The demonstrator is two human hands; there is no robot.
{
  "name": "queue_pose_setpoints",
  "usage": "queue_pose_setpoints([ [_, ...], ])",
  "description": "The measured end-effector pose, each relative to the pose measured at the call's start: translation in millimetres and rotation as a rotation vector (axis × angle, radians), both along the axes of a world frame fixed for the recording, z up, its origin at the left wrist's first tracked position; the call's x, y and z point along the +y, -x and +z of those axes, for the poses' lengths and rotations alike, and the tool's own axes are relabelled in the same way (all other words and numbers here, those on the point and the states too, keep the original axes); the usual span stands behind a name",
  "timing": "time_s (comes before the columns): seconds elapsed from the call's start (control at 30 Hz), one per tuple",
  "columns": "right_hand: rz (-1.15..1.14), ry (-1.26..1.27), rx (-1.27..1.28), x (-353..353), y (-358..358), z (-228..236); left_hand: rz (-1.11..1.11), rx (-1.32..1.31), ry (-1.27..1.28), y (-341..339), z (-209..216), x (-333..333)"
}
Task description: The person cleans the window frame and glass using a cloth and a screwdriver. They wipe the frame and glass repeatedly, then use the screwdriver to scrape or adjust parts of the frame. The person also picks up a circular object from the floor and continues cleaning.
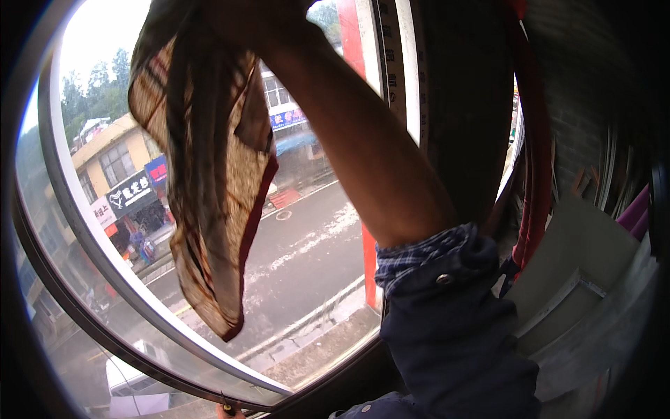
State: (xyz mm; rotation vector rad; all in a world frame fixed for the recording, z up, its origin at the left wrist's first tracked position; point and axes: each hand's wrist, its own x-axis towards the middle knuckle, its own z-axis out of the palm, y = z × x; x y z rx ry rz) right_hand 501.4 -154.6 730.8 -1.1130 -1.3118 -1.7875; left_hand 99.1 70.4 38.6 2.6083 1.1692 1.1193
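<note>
Clasped at its upper end by the raised right hand [255, 21], the patterned cloth [216, 188] is left to hang in loose folds before the window, its red-edged tip pointing down toward the sill. The fingers are cut off by the top edge and lost in shadow, so how tightly they are closed cannot be told; nor can it be told whether the glass is touched by the cloth. At the lower edge, only a small part of the left hand [230, 413] is shown, just beside the white window frame [136, 300], with a small yellow-and-dark thing [227, 405] at it; whether that is gripped is not clear.

For good handling at the pane, the long tail is best gathered into a flat pad, since loose folds are likely to drag and lie unevenly. Pressure is best spread through the palm and kept even, with the corners by the frame given separate care. Because the arm is held so high, steady footing is called for, and the dark sleeve [447, 335] is best kept pushed up, clear of the frame.
</note>
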Motion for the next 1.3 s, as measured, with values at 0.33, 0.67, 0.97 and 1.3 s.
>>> queue_pose_setpoints([
  [0.33,-0.389,-0.144,0.317,-191,-95,57,-0.197,-0.312,0.312,-19,28,-21],
  [0.67,-0.56,-0.051,0.39,-214,-112,-26,-0.26,-0.279,0.544,-10,25,-9],
  [0.97,-0.601,0.067,0.427,-206,-103,-123,-0.261,-0.349,0.492,-20,41,-25],
  [1.3,-0.723,0.292,0.659,-226,-50,-313,-0.243,-0.246,0.537,-9,28,-12],
])
